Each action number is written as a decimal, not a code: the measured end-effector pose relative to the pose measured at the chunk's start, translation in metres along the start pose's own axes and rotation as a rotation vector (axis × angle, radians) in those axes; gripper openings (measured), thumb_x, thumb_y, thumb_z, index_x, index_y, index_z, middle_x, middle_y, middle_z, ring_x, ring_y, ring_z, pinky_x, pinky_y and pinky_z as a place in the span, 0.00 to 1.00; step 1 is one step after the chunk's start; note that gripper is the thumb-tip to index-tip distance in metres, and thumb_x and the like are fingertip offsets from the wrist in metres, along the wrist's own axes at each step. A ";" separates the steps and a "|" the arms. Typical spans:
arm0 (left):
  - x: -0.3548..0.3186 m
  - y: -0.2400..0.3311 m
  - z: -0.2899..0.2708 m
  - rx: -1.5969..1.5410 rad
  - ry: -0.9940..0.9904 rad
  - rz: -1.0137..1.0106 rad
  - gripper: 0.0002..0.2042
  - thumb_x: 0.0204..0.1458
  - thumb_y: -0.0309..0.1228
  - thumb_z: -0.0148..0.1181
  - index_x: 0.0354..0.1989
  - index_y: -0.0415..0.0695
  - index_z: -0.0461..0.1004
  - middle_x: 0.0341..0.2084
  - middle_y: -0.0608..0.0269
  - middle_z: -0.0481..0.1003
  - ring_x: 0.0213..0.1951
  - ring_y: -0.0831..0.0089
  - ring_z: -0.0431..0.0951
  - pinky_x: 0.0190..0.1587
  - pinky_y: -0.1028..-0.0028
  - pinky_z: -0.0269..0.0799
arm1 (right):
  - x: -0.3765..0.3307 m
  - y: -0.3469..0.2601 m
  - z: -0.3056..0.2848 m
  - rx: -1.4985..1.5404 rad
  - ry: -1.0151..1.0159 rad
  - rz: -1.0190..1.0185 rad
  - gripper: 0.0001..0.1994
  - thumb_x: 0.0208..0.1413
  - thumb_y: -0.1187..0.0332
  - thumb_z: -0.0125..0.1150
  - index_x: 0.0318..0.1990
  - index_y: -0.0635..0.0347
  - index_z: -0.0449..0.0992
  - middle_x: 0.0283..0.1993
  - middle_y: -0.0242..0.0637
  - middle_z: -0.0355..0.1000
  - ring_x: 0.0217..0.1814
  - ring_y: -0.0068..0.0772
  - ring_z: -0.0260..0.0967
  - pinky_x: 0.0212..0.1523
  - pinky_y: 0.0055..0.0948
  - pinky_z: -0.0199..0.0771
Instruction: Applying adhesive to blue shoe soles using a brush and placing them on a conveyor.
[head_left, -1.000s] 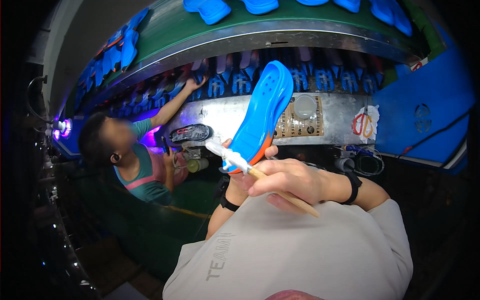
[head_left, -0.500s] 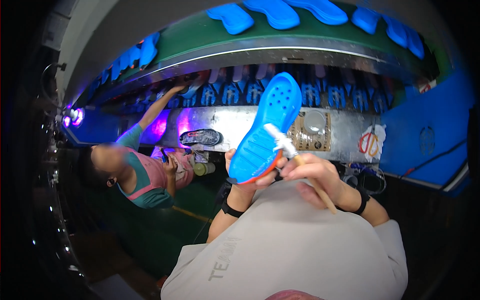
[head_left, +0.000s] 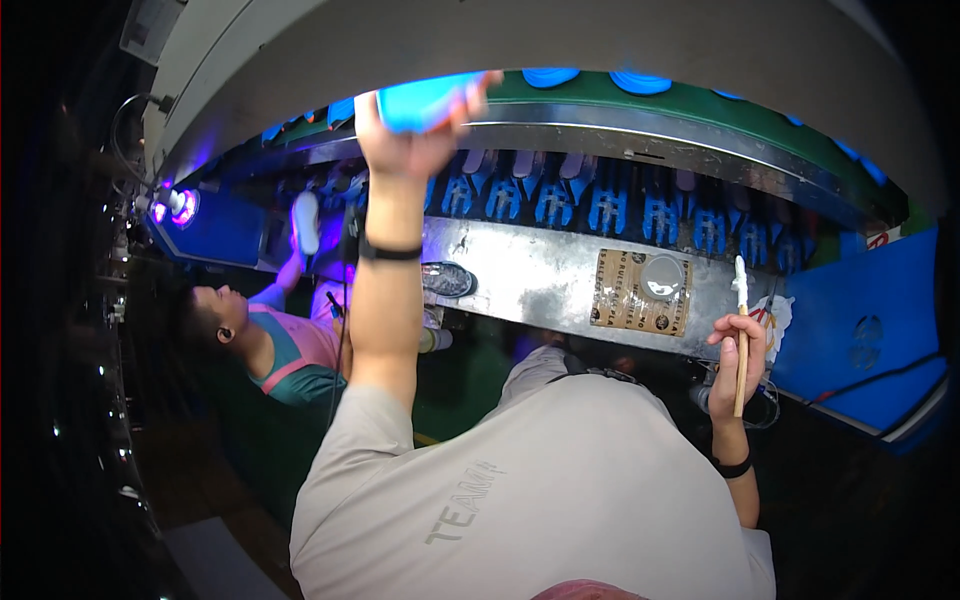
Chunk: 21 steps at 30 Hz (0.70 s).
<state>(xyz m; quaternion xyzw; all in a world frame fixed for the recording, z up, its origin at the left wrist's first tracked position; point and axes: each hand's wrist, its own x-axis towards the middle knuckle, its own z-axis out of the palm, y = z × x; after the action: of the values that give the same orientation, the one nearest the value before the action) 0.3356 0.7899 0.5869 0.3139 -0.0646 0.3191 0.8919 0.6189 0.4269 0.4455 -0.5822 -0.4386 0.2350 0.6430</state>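
Note:
My left hand (head_left: 405, 145) is raised to the green upper belt, its fingers wrapped round the edges of a blue shoe sole (head_left: 430, 100). Bright light washes out the sole's surface, and its upper part is cut off by the overhead panel's edge. Low at the right, my right hand (head_left: 740, 365) grips a wooden-handled brush (head_left: 741, 378) upright, white paste coating its bristles. A round pot (head_left: 662, 276) of whitish liquid stands on a cardboard sheet (head_left: 615, 310) left of the brush.
Blue soles (head_left: 641, 82) lie on the green belt (head_left: 590, 92). Below runs a row of blue clamp-like holders (head_left: 607, 205). The metal bench (head_left: 540, 265) carries a dark shoe (head_left: 450, 280); scissors (head_left: 768, 318) rest on white paper. At left, a co-worker (head_left: 290, 350) holds up a pale shoe-shaped piece (head_left: 306, 222).
My left hand has carried the blue sole up and left to the belt. My right hand has moved right with the brush, away from the sole. The co-worker now holds a pale piece.

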 end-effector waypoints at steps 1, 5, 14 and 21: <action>0.029 0.020 -0.022 0.047 0.016 0.348 0.28 0.64 0.47 0.50 0.60 0.33 0.67 0.52 0.42 0.73 0.56 0.55 0.72 0.59 0.57 0.72 | 0.001 0.005 0.006 -0.001 0.005 0.023 0.12 0.63 0.75 0.47 0.52 0.65 0.68 0.47 0.39 0.70 0.41 0.24 0.67 0.49 0.26 0.70; 0.045 0.062 -0.114 0.066 0.162 0.290 0.24 0.65 0.46 0.50 0.57 0.37 0.70 0.54 0.46 0.73 0.57 0.51 0.73 0.59 0.56 0.72 | 0.004 0.023 0.030 0.054 0.044 0.119 0.12 0.64 0.74 0.48 0.53 0.65 0.69 0.45 0.38 0.71 0.41 0.24 0.67 0.48 0.26 0.70; -0.089 0.181 -0.197 2.658 1.126 0.846 0.25 0.59 0.47 0.58 0.34 0.29 0.81 0.22 0.55 0.81 0.28 0.64 0.84 0.28 0.68 0.77 | 0.003 0.045 0.043 -0.112 0.138 0.252 0.15 0.70 0.66 0.46 0.56 0.64 0.72 0.38 0.31 0.68 0.36 0.19 0.64 0.40 0.20 0.67; -0.079 0.201 -0.198 1.668 1.474 0.061 0.16 0.55 0.37 0.64 0.21 0.38 0.75 0.14 0.63 0.72 0.14 0.76 0.71 0.16 0.75 0.64 | 0.001 0.049 0.051 -0.197 0.172 0.298 0.17 0.70 0.65 0.47 0.59 0.64 0.73 0.36 0.30 0.70 0.33 0.18 0.63 0.37 0.21 0.67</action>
<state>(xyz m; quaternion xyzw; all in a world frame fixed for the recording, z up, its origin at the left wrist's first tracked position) 0.1339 0.9872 0.5091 0.5469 0.7079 0.3926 0.2137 0.5870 0.4659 0.3956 -0.7188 -0.3117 0.2330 0.5761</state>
